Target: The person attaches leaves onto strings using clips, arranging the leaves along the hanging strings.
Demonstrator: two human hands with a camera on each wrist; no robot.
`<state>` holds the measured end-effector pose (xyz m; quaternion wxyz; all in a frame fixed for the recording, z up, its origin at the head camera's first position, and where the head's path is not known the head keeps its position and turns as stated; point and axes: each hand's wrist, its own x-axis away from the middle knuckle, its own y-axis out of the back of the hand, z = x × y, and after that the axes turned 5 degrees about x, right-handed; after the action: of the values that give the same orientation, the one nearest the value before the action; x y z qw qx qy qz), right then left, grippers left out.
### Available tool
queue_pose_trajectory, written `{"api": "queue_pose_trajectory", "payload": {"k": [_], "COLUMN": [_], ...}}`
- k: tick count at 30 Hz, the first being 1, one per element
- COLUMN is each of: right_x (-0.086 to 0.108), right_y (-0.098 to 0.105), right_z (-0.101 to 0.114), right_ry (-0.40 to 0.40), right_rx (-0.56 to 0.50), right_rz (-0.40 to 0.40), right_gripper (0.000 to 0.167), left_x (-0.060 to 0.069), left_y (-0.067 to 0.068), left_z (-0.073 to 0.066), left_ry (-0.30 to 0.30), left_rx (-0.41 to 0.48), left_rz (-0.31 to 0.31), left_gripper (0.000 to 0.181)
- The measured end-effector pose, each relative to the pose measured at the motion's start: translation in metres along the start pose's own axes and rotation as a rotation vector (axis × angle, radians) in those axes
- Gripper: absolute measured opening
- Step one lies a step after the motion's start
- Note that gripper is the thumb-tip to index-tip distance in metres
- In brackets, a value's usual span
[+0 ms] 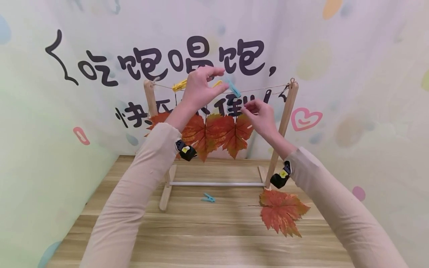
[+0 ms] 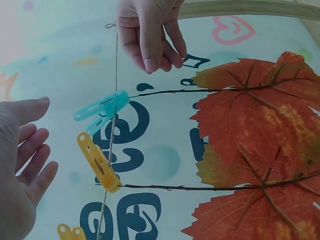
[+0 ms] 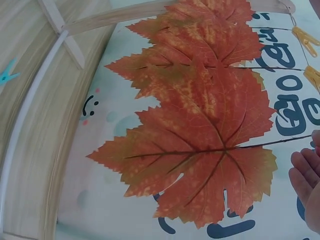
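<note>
My left hand (image 1: 202, 87) is raised by the string (image 1: 264, 89), thumb and fingers apart, just beside a light blue clothespin (image 1: 233, 88). In the left wrist view this clothespin clips the dark stem of a red-orange maple leaf (image 2: 260, 95) to the string, and a gap separates it from my left hand (image 2: 22, 150). My right hand (image 1: 263, 117), fingers loosely bent, hovers near that leaf's stem and appears to hold nothing. A yellow clothespin (image 2: 97, 162) grips the neighbouring leaf's stem. Another yellow clothespin (image 1: 180, 85) sits farther left on the string.
Wooden posts (image 1: 285, 123) carry the string, joined low down by a white rod (image 1: 218, 184). On the wooden table (image 1: 201, 238) lie a loose blue clothespin (image 1: 208, 197) and another maple leaf (image 1: 283, 212) at the right. A printed cloth (image 1: 352, 74) hangs behind.
</note>
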<state>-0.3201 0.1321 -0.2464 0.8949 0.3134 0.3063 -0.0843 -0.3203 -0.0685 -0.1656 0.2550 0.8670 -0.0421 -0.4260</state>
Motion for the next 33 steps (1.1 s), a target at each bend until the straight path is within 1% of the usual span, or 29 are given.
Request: {"api": "queue_pose_trajectory", "payload": {"k": [3,5,10,14,18,21,25,28,31,33], "right_x": [0.006,0.013,0.034,0.055,0.074,0.087,0.105,0.116,0.126,0.134], "right_y": [0.006,0.008,0.011,0.009,0.006,0.003,0.005,0.006,0.004,0.0], "right_z": [-0.001,-0.002,-0.01,-0.021,-0.033,-0.043,-0.044,-0.043,-0.054,-0.068], "right_ry": [0.034,0.055,0.088,0.069,0.024,0.012,0.007,-0.018,-0.05,-0.061], "right_rx": [0.009,0.016,0.011,-0.021,-0.023,-0.023,-0.04,-0.029,-0.025,-0.023], "right_rz": [0.034,0.065,0.164,0.248,0.31,0.358,0.434,0.476,0.497,0.507], "right_gripper": [0.019,0.02,0.02,0.021,0.023,0.023,0.024,0.026,0.028,0.029], "left_x": [0.005,0.011,0.028,0.046,0.065,0.079,0.097,0.11,0.123,0.133], "left_y": [0.001,0.001,-0.001,-0.008,-0.016,-0.024,-0.036,-0.045,-0.053,-0.059], "left_z": [-0.002,-0.002,-0.002,0.004,0.014,0.024,0.037,0.046,0.057,0.064], "left_ry": [-0.022,-0.025,-0.041,-0.086,-0.091,-0.067,-0.007,0.046,0.09,0.124], "left_rx": [0.022,0.035,0.066,0.061,0.054,0.061,0.074,0.065,0.066,0.073], "left_rz": [0.009,0.023,0.061,0.081,0.118,0.157,0.217,0.256,0.28,0.292], "left_gripper": [0.035,0.034,0.033,0.032,0.033,0.034,0.034,0.035,0.034,0.033]}}
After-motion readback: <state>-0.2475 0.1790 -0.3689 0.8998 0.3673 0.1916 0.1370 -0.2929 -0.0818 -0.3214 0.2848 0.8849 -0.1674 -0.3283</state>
